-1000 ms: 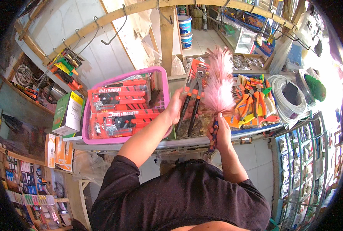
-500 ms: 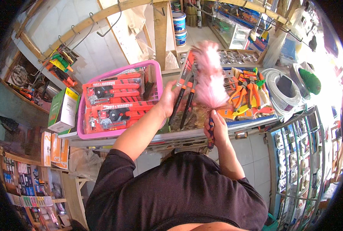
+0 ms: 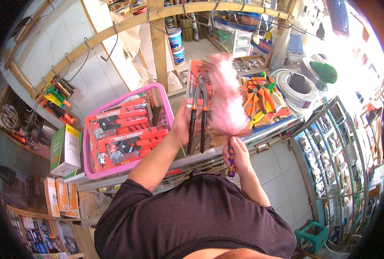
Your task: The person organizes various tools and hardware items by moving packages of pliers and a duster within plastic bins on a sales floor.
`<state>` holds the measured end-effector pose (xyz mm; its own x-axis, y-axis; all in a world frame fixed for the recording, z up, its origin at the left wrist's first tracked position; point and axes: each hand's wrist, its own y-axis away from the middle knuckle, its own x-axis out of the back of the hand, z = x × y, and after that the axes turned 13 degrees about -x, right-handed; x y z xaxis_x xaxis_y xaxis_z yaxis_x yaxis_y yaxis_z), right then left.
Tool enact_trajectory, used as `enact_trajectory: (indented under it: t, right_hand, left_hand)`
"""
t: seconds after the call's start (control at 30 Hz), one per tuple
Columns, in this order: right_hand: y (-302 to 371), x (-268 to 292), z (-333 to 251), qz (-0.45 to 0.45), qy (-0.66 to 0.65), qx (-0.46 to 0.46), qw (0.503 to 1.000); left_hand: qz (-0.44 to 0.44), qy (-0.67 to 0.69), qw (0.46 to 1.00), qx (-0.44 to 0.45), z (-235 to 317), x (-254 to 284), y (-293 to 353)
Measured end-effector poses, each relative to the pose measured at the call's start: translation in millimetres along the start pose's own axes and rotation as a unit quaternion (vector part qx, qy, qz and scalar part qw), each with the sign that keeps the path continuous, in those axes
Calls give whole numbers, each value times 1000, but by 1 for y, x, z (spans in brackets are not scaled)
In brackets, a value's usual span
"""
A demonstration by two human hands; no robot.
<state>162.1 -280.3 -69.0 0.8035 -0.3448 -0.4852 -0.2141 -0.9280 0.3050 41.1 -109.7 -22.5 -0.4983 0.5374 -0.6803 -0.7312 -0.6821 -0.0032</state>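
Observation:
My left hand point(image 3: 181, 126) is closed on the edge of a red backing card that carries a pair of pliers point(image 3: 198, 101) with long black, orange-banded handles. The card is tilted up above the counter, handles toward me. In my right hand point(image 3: 240, 156) is the patterned handle of a pink feather duster point(image 3: 228, 97), gripped just below the feathers. Its fluffy head stands beside the pliers, its upper part smeared by motion. Whether feathers touch the card is unclear. To the left, a pink plastic basket point(image 3: 169, 103) holds several red-carded tool packs point(image 3: 133, 144).
Right of the duster lies a tray of orange-handled pliers point(image 3: 261, 101). Beyond it are white cable coils point(image 3: 294, 88) and a green roll point(image 3: 323, 72). A wooden rail with hooks point(image 3: 114, 29) crosses above the counter. A green-and-white box point(image 3: 67, 151) stands left of the basket.
The view has shifted and turned somewhat. The carded pliers now face me more squarely, with the jaws plainly showing. The duster's feathers have moved beside the card; both grips are unchanged.

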Motion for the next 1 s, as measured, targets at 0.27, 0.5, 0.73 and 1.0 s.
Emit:
enact_trajectory:
  t: [0.27,0.5,0.73,1.0]
  right_hand:
    - [25,-26,12,-51,54,8,997]
    - [26,-74,23,-110,176,12,978]
    - [20,-113,24,-119,176,15,977]
    - [25,-141,25,-140,222,-3,965]
  left_hand:
    - [54,60,995,52,13,0,37]
    - [-48,208,977,-2,39,61,79]
    - [-29,202,974,-102,70,69,117]
    - [11,68,988,-136,80,78,133]
